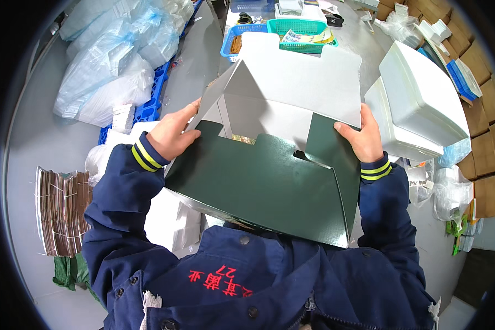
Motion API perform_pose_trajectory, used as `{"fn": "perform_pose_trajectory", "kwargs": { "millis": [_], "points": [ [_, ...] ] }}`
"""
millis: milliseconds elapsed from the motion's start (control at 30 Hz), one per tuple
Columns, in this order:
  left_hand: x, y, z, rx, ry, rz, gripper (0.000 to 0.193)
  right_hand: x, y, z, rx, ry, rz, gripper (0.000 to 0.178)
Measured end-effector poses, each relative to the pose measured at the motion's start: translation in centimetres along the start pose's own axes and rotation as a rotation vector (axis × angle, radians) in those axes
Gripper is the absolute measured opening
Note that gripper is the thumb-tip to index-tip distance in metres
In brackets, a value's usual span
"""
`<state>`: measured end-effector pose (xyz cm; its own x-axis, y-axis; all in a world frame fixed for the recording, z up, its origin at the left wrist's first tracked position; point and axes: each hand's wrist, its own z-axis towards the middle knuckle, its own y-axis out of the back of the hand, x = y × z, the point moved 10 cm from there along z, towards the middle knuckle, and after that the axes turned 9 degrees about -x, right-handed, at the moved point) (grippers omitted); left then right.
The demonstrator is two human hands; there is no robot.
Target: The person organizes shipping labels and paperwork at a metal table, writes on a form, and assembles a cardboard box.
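Between my hands is a cardboard box (pixel 258 181), glossy dark green on the outer flaps toward me and white inside. Its tall white flap stands up at the far side, and a smaller side flap tilts up at the left. The green flaps overlap, with a notch at the right and a gap in the middle. My left hand (pixel 175 131) grips the left edge, thumb on the green face. At the right edge my right hand (pixel 362 135) holds on, thumb over the green panel. Most fingers of both hands are hidden behind the cardboard.
Blue (pixel 232 45) and green (pixel 291 27) plastic baskets stand beyond the box. White foam boxes (pixel 418 91) are stacked at right. Plastic-wrapped bundles (pixel 113 66) rest on a blue pallet (pixel 158 88) at left, with tied flat cardboard (pixel 63 212) nearer. Brown cartons (pixel 484 148) line the far right.
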<state>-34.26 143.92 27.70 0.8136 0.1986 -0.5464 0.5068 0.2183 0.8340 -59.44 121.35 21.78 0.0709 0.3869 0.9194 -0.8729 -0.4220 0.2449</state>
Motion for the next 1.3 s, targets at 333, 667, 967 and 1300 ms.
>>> {"fn": "perform_pose_trajectory", "kwargs": {
  "millis": [333,667,967,1300],
  "points": [
    [0.7,-2.8,0.9,0.198,-0.201,-0.208,0.061,0.9,0.0,-0.2,0.018,0.091,-0.084,0.042],
    [4.6,-7.0,3.7,0.151,-0.022,-0.434,0.018,-0.3,-1.0,-0.3,0.043,0.027,0.041,0.039],
    [9.2,-9.5,6.9,0.165,0.175,-0.973,0.056,1.5,-2.7,-0.7,0.288,-0.013,0.153,0.036],
    [2.4,-8.1,7.2,0.359,-0.555,-0.466,0.043,5.5,-5.8,-1.8,0.839,0.207,-0.516,0.072]
  ]
}}
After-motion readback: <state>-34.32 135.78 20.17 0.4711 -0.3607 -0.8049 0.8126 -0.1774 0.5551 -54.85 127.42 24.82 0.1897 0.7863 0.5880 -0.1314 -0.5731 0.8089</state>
